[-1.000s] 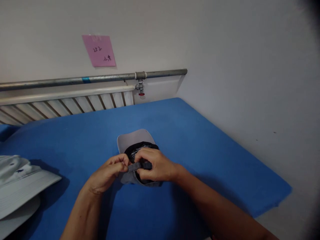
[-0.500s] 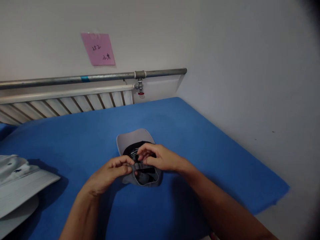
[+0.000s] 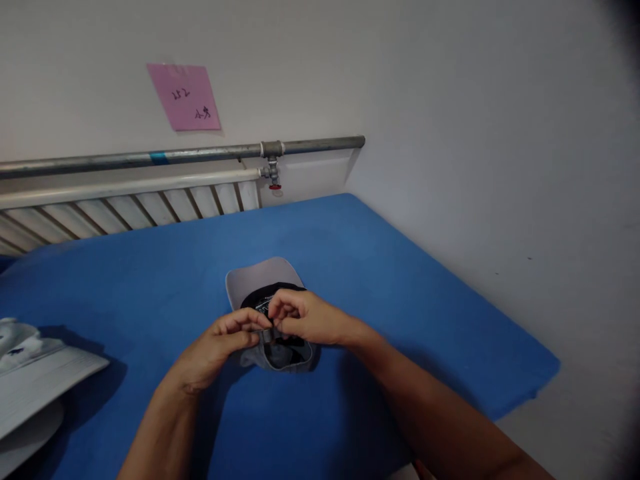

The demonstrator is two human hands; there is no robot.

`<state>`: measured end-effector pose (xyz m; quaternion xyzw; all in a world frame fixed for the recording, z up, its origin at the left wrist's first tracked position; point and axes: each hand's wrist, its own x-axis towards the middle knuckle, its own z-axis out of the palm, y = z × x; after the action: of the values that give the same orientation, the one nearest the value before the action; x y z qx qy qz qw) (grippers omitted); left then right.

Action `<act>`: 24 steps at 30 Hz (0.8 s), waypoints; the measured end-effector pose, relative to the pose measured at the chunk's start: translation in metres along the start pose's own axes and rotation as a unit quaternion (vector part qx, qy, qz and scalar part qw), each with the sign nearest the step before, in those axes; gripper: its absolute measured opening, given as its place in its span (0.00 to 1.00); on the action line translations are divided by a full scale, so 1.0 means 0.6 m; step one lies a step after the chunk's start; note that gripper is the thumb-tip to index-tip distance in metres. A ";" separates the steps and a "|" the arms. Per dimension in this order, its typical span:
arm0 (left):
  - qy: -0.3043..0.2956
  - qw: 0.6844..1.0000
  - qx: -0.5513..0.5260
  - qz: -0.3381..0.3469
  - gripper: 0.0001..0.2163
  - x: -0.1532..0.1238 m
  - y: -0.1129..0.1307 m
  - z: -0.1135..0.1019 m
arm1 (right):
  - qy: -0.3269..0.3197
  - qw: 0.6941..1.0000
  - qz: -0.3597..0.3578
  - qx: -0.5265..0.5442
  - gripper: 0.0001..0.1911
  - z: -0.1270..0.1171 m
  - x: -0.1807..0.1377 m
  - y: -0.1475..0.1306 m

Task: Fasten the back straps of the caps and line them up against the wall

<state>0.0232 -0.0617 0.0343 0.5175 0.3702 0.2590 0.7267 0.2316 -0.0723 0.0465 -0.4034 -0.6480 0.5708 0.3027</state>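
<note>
A grey baseball cap (image 3: 260, 277) lies upside down on the blue surface (image 3: 380, 287), its brim pointing away from me and its dark lining showing. My left hand (image 3: 217, 347) and my right hand (image 3: 305, 320) meet over the cap's near edge. The fingertips of both hands are pinched together on the grey back strap (image 3: 270, 337) of the cap. The strap's ends are mostly hidden under my fingers.
White hats (image 3: 30, 387) lie stacked at the left edge of the blue surface. A white radiator (image 3: 125, 210) and a metal pipe (image 3: 200, 155) with a red-handled valve (image 3: 273, 180) run along the back wall under a pink note (image 3: 184, 97). A white wall borders the right side.
My right hand has slid left and up along the strap, closing against my left hand. The view has shifted slightly to the right.
</note>
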 end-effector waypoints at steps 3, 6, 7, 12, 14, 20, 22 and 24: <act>-0.005 1.000 -0.006 0.001 0.07 0.001 0.001 0.004 | 0.021 0.998 -0.011 -0.057 0.08 0.001 -0.001 -0.004; -0.004 1.000 -0.004 -0.003 0.07 0.000 0.002 0.005 | 0.050 0.990 -0.015 -0.130 0.06 0.001 -0.003 -0.008; 0.000 1.000 -0.003 -0.005 0.07 -0.001 0.002 0.005 | 0.059 0.987 -0.015 -0.149 0.06 0.001 -0.003 -0.009; 0.043 0.998 0.027 -0.027 0.08 -0.004 0.005 0.004 | 0.094 0.979 -0.014 -0.182 0.04 -0.001 -0.005 -0.011; 0.054 0.997 0.054 -0.032 0.09 -0.005 0.008 0.005 | 0.098 0.979 -0.013 -0.177 0.04 -0.003 -0.007 -0.013; 0.029 0.991 0.129 -0.030 0.12 -0.005 0.010 0.013 | 0.081 0.986 -0.009 -0.144 0.05 -0.009 -0.013 -0.023; 0.033 0.992 0.123 -0.025 0.12 -0.003 0.008 0.015 | 0.082 0.988 -0.017 -0.133 0.05 -0.008 -0.013 -0.024; 0.050 0.992 0.118 -0.009 0.11 0.000 0.005 0.016 | 0.091 0.988 -0.036 -0.121 0.05 -0.004 -0.012 -0.023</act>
<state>0.0308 -0.0658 0.0390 0.5824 0.4390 0.2328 0.6434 0.2346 -0.0775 0.0609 -0.4636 -0.6961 0.4377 0.3301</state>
